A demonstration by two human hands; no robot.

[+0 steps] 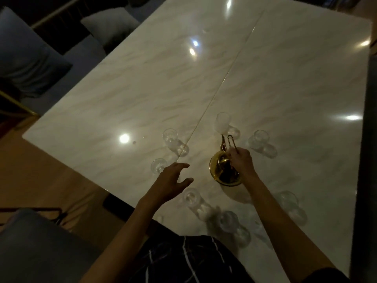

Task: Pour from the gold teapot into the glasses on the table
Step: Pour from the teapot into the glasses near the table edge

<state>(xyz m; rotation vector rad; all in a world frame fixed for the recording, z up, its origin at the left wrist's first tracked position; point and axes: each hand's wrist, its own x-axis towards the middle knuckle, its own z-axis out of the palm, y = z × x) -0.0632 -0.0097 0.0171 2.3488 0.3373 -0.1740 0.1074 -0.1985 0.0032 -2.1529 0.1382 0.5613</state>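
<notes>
The gold teapot (223, 170) is being tipped by the right hand (241, 160), fingers closed on its handle, spout toward the far glass (223, 122) near the counter's (142, 82) middle seam. The left hand (170, 180) is hovering open and empty. The tilt is best being eased slowly, spout kept over the rim.

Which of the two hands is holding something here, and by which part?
The right hand holds the gold teapot by its wire handle, tipped with the spout toward the far glass. The left hand is open above the table, holding nothing.
</notes>
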